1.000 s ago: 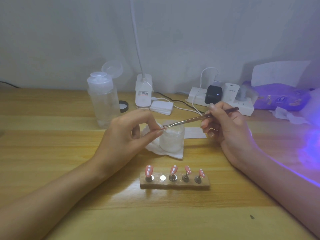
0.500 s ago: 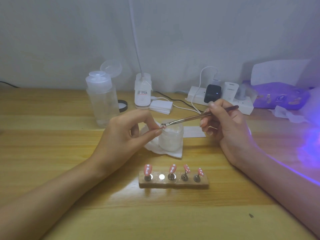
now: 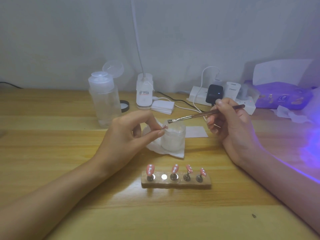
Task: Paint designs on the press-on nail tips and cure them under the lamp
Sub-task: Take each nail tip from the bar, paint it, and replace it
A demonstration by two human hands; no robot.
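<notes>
My left hand (image 3: 126, 135) pinches a small pink nail tip (image 3: 164, 127) between thumb and forefinger, just left of a frosted white jar (image 3: 173, 139) standing on a white wipe (image 3: 174, 152). My right hand (image 3: 230, 125) grips a thin brown brush (image 3: 206, 114), whose dark bristle end hovers above the jar's mouth, slightly above and right of the held tip. In front of me a wooden holder (image 3: 175, 183) carries several pink nail tips with white dots (image 3: 174, 168) on metal pegs; one round slot (image 3: 164, 177) stands empty. Violet lamp light (image 3: 310, 144) glows at the right edge.
At the back stand a clear pump bottle (image 3: 103, 101) with its lid flipped open, a black cap (image 3: 124, 106), a white desk-lamp base (image 3: 144, 91), a stack of white pads (image 3: 162, 106), a power strip with chargers (image 3: 223, 96) and a purple wipes pack (image 3: 284, 96). A white card (image 3: 196, 132) lies behind the jar.
The brush tip has lifted off the held nail tip and moved up and slightly right, above the jar. My left hand has stayed almost still.
</notes>
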